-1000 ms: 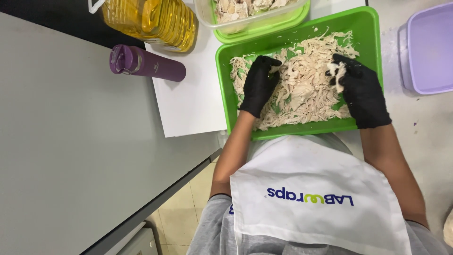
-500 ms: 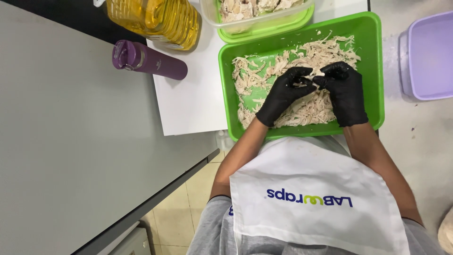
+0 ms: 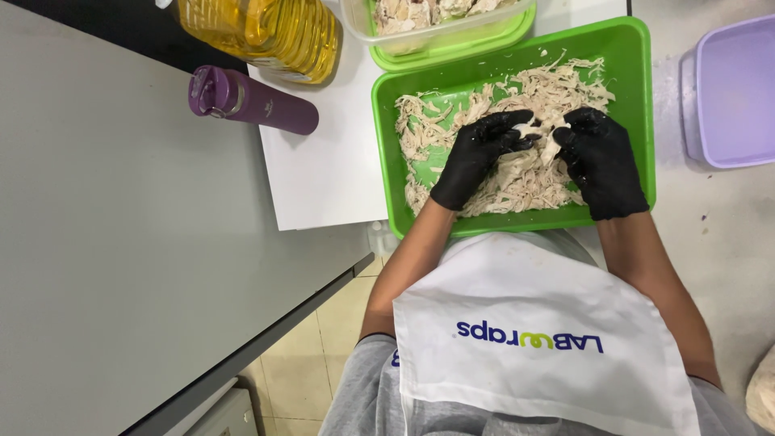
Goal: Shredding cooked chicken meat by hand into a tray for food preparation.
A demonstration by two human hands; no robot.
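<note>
Both hands wear black gloves and work over a green tray (image 3: 634,97) of shredded pale meat (image 3: 517,173). Left hand (image 3: 476,157): fingers curled inward, tips pinched on a strip of meat (image 3: 539,133) at the middle of the heap. Right hand (image 3: 601,161): fingers likewise bent, tips gripping the same strip from the other side, so the two sets of fingertips nearly meet (the exact contact point is partly hidden by the gloves). The strip sits just above the pile, between the two hands.

Meat covers most of the tray floor; bare green shows along the left side. Tray rests partly on a white board (image 3: 323,161) and partly on the pale counter.

Beyond the tray, touching or just beside its far edge: a clear tub (image 3: 440,28) with more meat pieces, standing on a second green tray (image 3: 452,56). Left of that, a bottle of yellow oil (image 3: 266,32). A purple flask (image 3: 250,101) lies on its side at the board's far left corner. A lilac container (image 3: 731,93) stands to the right of the tray, near but apart. A white apron (image 3: 541,347) hangs below the forearms.
</note>
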